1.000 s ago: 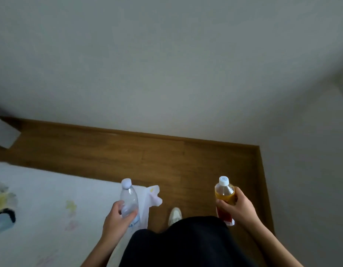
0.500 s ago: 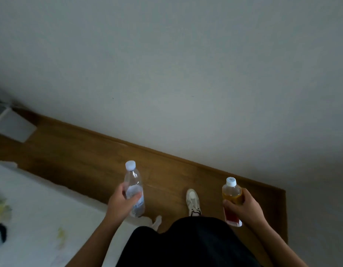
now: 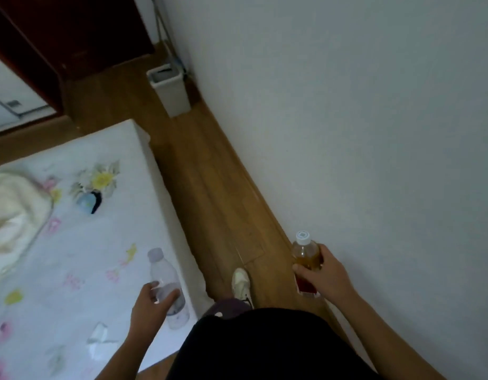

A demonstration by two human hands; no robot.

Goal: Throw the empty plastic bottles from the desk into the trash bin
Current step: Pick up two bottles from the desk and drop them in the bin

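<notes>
Nothing here that I can actually read. The clear bottle [image 3: 167,286] in my left hand [image 3: 151,305] carries a pale label, but its print is too blurred to make out. The amber bottle [image 3: 306,257] in my right hand [image 3: 323,275] has a red label low down, no legible words, and a small square mark on its white cap that I can't decipher.

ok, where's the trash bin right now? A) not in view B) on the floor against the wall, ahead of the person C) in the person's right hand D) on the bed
B: the trash bin stands on the wooden floor by the wall, further ahead, while the left hand and right hand each hold a bottle.
</notes>
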